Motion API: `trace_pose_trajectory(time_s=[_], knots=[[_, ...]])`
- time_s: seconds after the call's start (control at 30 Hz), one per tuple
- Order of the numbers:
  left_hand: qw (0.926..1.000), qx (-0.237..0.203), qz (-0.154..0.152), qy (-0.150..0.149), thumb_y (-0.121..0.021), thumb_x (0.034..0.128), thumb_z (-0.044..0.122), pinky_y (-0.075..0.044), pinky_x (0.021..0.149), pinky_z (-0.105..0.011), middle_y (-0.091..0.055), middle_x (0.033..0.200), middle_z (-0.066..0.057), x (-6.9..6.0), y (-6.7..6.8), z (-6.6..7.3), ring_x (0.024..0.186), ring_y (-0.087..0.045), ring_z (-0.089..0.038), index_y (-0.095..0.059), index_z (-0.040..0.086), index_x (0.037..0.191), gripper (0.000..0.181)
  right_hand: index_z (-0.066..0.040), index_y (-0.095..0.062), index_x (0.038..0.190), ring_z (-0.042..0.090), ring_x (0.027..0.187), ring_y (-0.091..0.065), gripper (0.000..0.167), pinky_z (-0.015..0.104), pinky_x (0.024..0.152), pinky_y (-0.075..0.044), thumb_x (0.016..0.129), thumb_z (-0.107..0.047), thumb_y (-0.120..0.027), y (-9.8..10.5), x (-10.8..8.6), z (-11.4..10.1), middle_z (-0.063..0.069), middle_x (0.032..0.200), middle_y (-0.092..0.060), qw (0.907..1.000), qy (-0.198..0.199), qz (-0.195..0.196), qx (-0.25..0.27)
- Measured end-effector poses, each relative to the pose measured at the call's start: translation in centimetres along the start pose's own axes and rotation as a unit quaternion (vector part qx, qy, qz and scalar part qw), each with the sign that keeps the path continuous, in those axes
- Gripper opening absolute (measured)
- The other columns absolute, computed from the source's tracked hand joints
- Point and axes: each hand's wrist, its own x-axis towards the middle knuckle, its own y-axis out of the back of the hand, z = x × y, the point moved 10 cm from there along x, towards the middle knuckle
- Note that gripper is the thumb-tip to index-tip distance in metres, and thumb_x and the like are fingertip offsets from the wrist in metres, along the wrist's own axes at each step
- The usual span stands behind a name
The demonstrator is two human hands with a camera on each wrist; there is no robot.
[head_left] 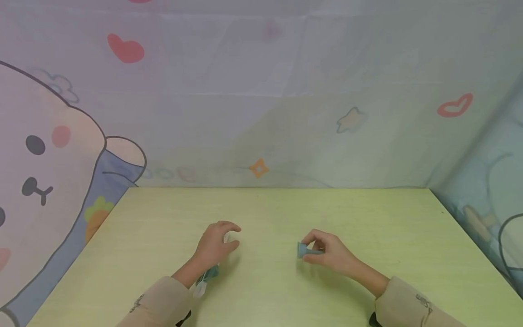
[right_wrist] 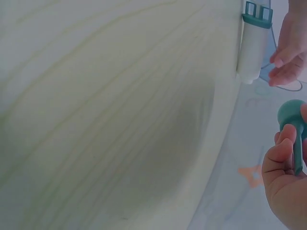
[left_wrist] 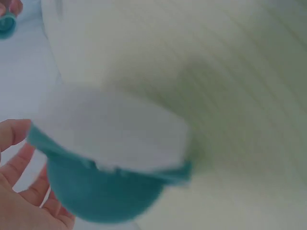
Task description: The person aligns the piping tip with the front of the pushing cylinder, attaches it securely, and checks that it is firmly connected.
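My right hand point(head_left: 328, 252) pinches a small teal piece point(head_left: 302, 250) above the table. It has a flared, round head and a thin stem, also visible in the right wrist view point(right_wrist: 298, 153). My left hand point(head_left: 214, 243) is over the left-centre of the table, thumb and forefinger apart. Close by it is a white and teal container point(left_wrist: 110, 191), mostly hidden behind the wrist in the head view. The right wrist view shows this white body point(right_wrist: 253, 50) with a teal end carrying two loops, apart from the left fingers.
A pale yellow-green table point(head_left: 265, 290) lies beneath both hands. Behind it hangs a printed cloth point(head_left: 245, 91) with hearts and a bear, and more cloth hangs at the right side point(head_left: 490, 181).
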Motion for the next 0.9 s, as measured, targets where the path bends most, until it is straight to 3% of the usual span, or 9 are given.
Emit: trace_pose_trajectory(time_s=[0.2, 0.43, 0.7, 0.9], knots=[[0.9972, 0.053, -0.011, 0.052, -0.070, 0.0728, 0.020, -0.046, 0.073, -0.044, -0.047, 0.126, -0.017, -0.5, 0.5, -2.6, 0.107, -0.047, -0.039, -0.053, 0.009, 0.120, 0.052, -0.003, -0.057, 0.097, 0.005, 0.059, -0.049, 0.025, 0.020, 0.053, -0.041, 0.077, -0.014, -0.067, 0.0, 0.0, 0.2, 0.008, 0.070, -0.057, 1.0000, -0.001, -0.004, 0.008], [0.9943, 0.042, -0.036, 0.092, -0.070, 0.0729, 0.023, -0.048, 0.067, -0.041, -0.045, 0.125, -0.020, -0.9, 0.0, -4.4, 0.097, -0.052, -0.034, -0.043, 0.004, 0.128, 0.064, -0.004, -0.057, 0.097, 0.005, 0.058, -0.048, 0.025, 0.019, 0.051, -0.040, 0.077, -0.014, -0.067, 0.1, 0.0, 0.2, 0.009, 0.069, -0.057, 0.9999, 0.006, -0.004, 0.009], [0.9929, 0.006, -0.047, 0.109, -0.068, 0.0735, 0.023, -0.047, 0.060, -0.037, -0.048, 0.120, -0.022, -1.1, -0.5, -5.0, 0.090, -0.054, -0.032, -0.042, 0.006, 0.129, 0.064, -0.004, -0.057, 0.097, 0.005, 0.058, -0.048, 0.026, 0.020, 0.052, -0.041, 0.076, -0.014, -0.067, 0.2, 0.0, 0.4, 0.009, 0.070, -0.057, 0.9999, -0.001, 0.000, 0.012], [0.9930, -0.003, -0.055, 0.105, -0.068, 0.0734, 0.021, -0.046, 0.056, -0.032, -0.055, 0.111, -0.018, -0.9, -0.7, -4.8, 0.083, -0.056, -0.026, -0.043, 0.008, 0.128, 0.061, -0.004, -0.057, 0.098, 0.005, 0.058, -0.048, 0.026, 0.020, 0.052, -0.041, 0.076, -0.014, -0.067, 0.2, 0.0, 0.5, 0.010, 0.071, -0.057, 0.9999, -0.003, 0.001, 0.014]])
